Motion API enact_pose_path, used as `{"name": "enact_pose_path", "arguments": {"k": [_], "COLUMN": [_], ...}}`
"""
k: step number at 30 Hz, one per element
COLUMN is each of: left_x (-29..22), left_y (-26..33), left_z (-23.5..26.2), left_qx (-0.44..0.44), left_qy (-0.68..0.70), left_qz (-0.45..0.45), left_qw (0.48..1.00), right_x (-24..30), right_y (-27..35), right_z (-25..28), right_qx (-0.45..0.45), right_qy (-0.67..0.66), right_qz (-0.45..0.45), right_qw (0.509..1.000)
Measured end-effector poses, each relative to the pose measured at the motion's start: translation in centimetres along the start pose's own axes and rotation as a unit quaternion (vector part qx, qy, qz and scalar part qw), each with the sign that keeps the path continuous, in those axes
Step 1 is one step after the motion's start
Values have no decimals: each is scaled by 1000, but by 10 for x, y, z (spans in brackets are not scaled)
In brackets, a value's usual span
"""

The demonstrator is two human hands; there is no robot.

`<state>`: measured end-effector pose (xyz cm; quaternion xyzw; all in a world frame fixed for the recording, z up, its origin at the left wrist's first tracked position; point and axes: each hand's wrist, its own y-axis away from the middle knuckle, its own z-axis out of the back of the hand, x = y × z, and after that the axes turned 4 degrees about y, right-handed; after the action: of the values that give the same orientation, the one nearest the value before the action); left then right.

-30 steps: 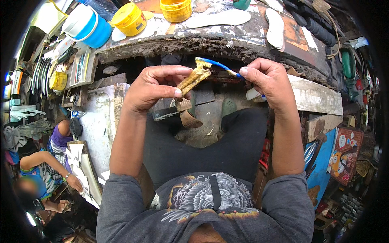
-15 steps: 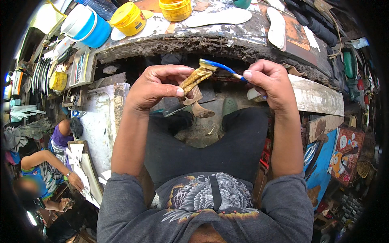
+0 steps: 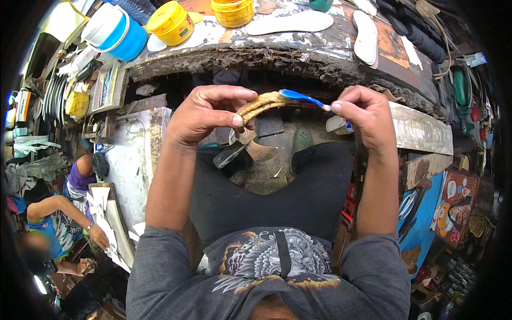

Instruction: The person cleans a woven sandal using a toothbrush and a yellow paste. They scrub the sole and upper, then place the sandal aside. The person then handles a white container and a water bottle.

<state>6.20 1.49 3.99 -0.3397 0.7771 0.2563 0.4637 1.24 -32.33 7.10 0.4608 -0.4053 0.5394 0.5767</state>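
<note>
My left hand (image 3: 205, 114) pinches a bundle of narrow strips (image 3: 260, 105) by one end, between thumb and fingers. Their surface is a wet-looking mustard yellow. Brown and dark curved flaps (image 3: 260, 151) hang below that hand, apparently part of the same bundle. Between thumb and fingertips, my right hand (image 3: 368, 114) grips the tip of a slim blue-handled brush (image 3: 306, 98). The brush head lies against the far end of the yellow strips, its bristles hidden. Both hands are above my lap, short of the workbench edge.
Along the rough-edged workbench (image 3: 213, 60) stand a yellow tub (image 3: 169, 24), another yellow tub (image 3: 232, 12) and a blue-white bucket (image 3: 120, 33). White insoles (image 3: 290, 23) lie there too. Another person's hand (image 3: 99, 238) touches white cut pieces at the left. Scissors (image 3: 408, 204) sit at right.
The brush has tipped lower and shifted right with my right hand. The strips have fanned into a longer arc toward the right, and the hanging flaps have swung. My left hand stays nearly still.
</note>
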Motion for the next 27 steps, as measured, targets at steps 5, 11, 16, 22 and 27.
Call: {"name": "enact_pose_path", "arguments": {"k": [5, 11, 16, 22, 27], "left_x": [2, -2, -1, 1, 0], "left_y": [-3, -2, -1, 1, -1], "left_z": [-5, -5, -1, -4, -4], "left_qx": [-10, 19, 54, 44, 60], "left_qy": [18, 14, 27, 30, 37], "left_qz": [-12, 23, 45, 60, 73], "left_qw": [1000, 999, 997, 997, 995], "right_x": [-4, -15, -25, -26, -24], "right_y": [3, 4, 11, 14, 22], "right_z": [5, -17, -17, -7, -10], "right_qx": [-16, 1, 4, -56, -22], "right_qy": [-127, -173, -94, -34, -143], "right_qz": [50, 46, 47, 23, 61], "right_qw": [990, 984, 994, 998, 988]}}
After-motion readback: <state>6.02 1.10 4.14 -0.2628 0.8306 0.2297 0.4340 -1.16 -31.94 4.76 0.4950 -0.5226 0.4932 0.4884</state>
